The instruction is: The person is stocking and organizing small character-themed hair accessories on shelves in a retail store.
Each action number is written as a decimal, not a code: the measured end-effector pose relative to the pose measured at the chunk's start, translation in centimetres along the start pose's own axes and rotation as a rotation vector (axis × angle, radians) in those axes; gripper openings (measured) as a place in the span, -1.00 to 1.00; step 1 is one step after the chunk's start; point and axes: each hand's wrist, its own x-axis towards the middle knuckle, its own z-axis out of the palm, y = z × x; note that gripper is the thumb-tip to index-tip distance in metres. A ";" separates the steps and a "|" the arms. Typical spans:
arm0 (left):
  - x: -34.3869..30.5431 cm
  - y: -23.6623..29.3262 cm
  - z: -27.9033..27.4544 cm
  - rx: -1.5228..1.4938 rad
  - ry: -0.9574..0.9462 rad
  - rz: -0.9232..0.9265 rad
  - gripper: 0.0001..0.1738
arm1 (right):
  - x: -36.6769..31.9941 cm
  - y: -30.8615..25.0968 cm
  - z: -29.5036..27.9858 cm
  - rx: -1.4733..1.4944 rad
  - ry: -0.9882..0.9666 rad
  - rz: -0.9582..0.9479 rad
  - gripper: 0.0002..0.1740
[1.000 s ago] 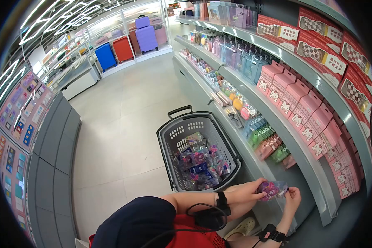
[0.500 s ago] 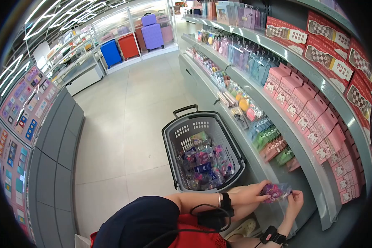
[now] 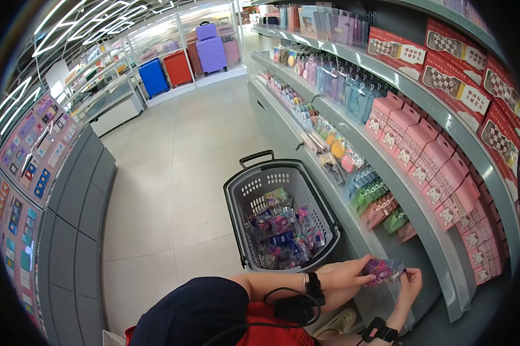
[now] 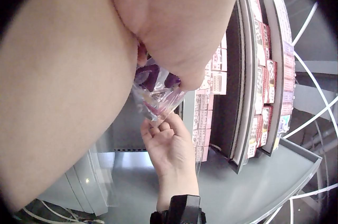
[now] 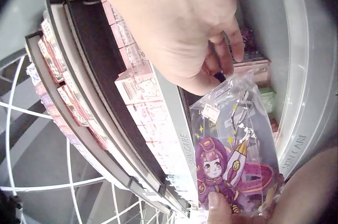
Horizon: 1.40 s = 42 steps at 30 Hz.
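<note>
Bag point(image 5: 237, 142) with the purple cartoon figure was at lower right of the head view, strung between both hands, beside the shelf point(image 3: 447, 277). Looked like one hand steadied the body so the other could work the edge at the clip end; gripping both ends probably kept the clear plastic from flopping.

Basket point(image 3: 242, 202) stood upright on the floor point(image 3: 150, 213) at lower centre, right by the shelf, likely parked there for easy reach. Packets point(image 3: 283, 225) lay heaped loose inside, so order apparently didn't matter. Pink boxes point(image 3: 423, 151) stood in rows at right, printed fronts outward, presumably for display.

Left hand point(image 3: 355, 273): grasping the bag's body, thumb over the printed front. Right hand point(image 3: 410, 285): pinching the bag's clip-end edge, other fingers loosely bent. Neither was free. Couldn't tell exact finger contact behind the bag.
</note>
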 end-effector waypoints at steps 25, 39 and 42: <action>0.1 -0.3 0.7 -0.039 0.031 0.036 -0.39 | 0.0 0.4 -0.5 0.078 0.014 0.026 -0.84; 0.2 -0.5 0.9 -0.070 0.045 0.076 -0.41 | 0.1 0.4 -0.7 0.112 0.009 0.060 -0.82; 0.1 -0.1 0.6 -0.060 0.025 0.044 -0.41 | 0.0 0.0 -0.7 0.105 0.003 0.062 -0.84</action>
